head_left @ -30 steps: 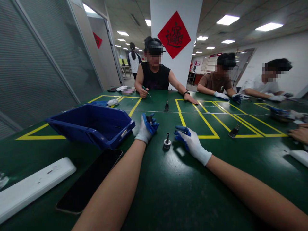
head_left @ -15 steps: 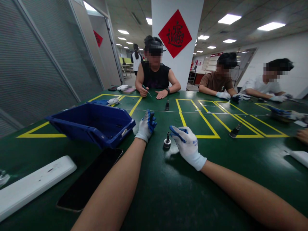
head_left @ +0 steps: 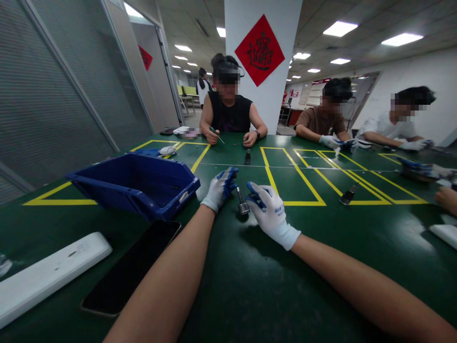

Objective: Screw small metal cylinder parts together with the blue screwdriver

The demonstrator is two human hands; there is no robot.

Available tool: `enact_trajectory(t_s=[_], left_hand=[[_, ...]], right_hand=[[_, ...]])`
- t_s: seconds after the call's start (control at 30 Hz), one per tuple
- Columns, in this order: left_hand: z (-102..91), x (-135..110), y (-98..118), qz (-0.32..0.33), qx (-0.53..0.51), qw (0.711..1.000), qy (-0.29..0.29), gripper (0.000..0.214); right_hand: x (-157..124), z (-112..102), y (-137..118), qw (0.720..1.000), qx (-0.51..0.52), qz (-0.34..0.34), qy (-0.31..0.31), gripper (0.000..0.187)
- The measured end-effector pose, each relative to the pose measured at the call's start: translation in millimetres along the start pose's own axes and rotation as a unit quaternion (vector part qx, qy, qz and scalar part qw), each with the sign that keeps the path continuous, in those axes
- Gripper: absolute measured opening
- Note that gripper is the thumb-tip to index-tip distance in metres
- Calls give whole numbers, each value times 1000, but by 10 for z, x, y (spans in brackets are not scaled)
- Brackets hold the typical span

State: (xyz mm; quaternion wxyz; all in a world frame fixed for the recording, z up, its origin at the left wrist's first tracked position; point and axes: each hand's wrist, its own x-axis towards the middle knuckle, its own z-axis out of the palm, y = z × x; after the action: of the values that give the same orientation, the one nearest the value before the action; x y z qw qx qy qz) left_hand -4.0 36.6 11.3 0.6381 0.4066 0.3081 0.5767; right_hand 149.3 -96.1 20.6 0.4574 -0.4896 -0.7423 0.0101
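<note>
A small metal part [head_left: 243, 206] with a round base and a thin stem leans to the left on the green table [head_left: 250, 286]. My right hand [head_left: 270, 212], in a white glove with blue fingertips, is closed on the part's base from the right. My left hand [head_left: 220, 187], gloved the same way, has its fingers curled together just left of the stem's top. What those fingers pinch is hidden.
A tilted blue bin [head_left: 135, 183] stands to the left of my hands, with a dark phone [head_left: 132, 267] and a white slab [head_left: 50, 274] nearer me. Two similar metal parts [head_left: 247, 156] [head_left: 348, 195] stand farther off. Three people sit across the table within yellow-taped boxes.
My right hand has moved left onto the metal part and tipped it. My left hand has come down and right toward the stem. The person opposite has drawn an arm back.
</note>
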Motion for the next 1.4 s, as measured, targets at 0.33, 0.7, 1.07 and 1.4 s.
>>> enact_trajectory(t_s=[0.33, 0.7, 1.07, 1.4], left_hand=[[326, -186, -129, -23, 50, 998, -41, 37], [379, -120, -120, -97, -32, 995, 20, 34], [424, -83, 98, -156, -214, 962, -60, 35], [285, -165, 226, -127, -263, 954, -64, 42]], right_hand=[[-71, 139, 135, 990, 10, 23, -136, 26], [-65, 157, 139, 982, -41, -2, -186, 26], [-44, 125, 111, 977, -159, -47, -134, 18], [-22, -34, 282, 979, -62, -63, -185, 22]])
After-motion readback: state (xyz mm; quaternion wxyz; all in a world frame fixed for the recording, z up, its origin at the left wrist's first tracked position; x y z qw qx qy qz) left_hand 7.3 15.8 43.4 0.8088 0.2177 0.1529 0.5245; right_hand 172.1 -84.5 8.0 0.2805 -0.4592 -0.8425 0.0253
